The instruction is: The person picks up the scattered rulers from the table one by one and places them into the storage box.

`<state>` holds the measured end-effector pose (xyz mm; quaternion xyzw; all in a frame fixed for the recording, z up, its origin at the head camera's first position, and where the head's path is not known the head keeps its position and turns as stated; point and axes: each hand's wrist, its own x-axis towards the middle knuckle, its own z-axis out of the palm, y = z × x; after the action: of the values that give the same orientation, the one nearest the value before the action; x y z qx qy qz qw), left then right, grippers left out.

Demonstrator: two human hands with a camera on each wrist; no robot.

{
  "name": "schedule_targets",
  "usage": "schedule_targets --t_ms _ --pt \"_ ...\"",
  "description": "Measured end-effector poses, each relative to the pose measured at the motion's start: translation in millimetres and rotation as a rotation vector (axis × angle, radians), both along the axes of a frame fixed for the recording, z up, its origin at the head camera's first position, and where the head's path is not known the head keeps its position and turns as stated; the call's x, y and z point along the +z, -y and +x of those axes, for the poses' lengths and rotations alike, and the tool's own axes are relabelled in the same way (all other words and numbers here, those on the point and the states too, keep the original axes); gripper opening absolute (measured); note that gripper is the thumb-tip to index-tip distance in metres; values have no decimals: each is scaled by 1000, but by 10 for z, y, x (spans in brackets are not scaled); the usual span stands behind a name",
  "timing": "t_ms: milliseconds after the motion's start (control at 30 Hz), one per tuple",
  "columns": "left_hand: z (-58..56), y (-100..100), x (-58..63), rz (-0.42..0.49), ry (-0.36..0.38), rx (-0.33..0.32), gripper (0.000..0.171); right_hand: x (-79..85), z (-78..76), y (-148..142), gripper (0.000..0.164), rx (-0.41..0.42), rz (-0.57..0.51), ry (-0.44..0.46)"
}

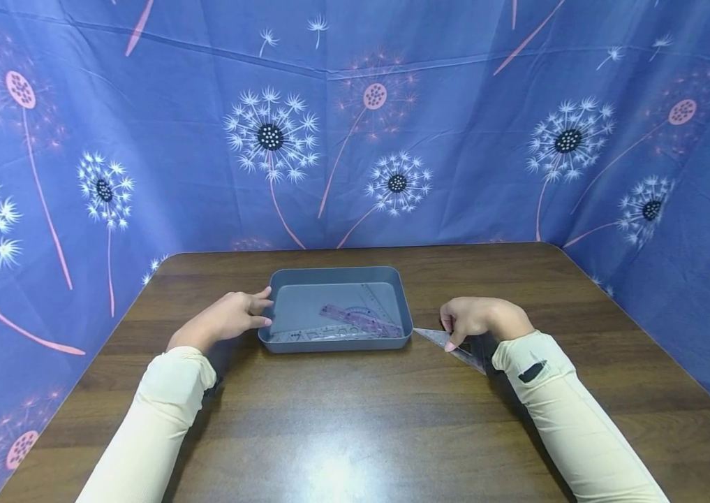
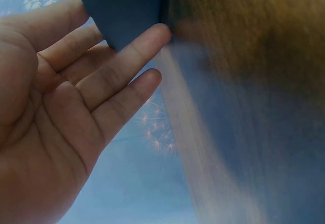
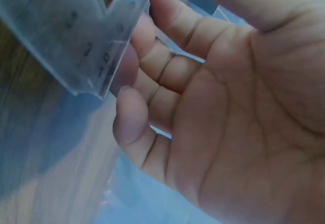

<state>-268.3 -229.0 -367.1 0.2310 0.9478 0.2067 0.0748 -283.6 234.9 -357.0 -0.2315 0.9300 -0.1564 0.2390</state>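
Note:
A grey rectangular tray [image 1: 304, 276] sits on the table with its long side toward me. My left hand [image 1: 233, 316] is at the tray's left end, its fairly straight fingers touching the wall; in the left wrist view the fingers [image 2: 122, 66] lie against the dark tray [image 2: 127, 10]. Just right of the tray, my right hand [image 1: 483, 318] pinches a clear set square [image 1: 469, 359] between thumb and fingers. One corner of it points at the tray's front right corner. Printed numbers show on the set square [image 3: 76, 36] in the right wrist view, beside the curled fingers.
Inside the tray lie a purple ruler [image 1: 361, 320], a clear ruler [image 1: 323, 333] along the front wall and other clear drawing pieces, partly overlapping. The brown wooden table [image 1: 267, 419] reaches back to a blue dandelion-print cloth [image 1: 204, 175].

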Motion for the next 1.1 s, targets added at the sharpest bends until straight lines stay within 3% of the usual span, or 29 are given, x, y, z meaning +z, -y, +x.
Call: schedule_targets --t_ms 400,633,933,1100 --pt "-1 4 -5 -2 15 2 49 -18 -37 2 25 25 -79 -17" --pt "5 1 9 1 5 4 48 79 -17 6 17 73 -103 -90" --pt "9 4 3 6 0 1 48 267 24 -15 17 91 -110 -268" --pt "8 3 6 5 11 4 48 383 75 9 16 59 -161 -443"
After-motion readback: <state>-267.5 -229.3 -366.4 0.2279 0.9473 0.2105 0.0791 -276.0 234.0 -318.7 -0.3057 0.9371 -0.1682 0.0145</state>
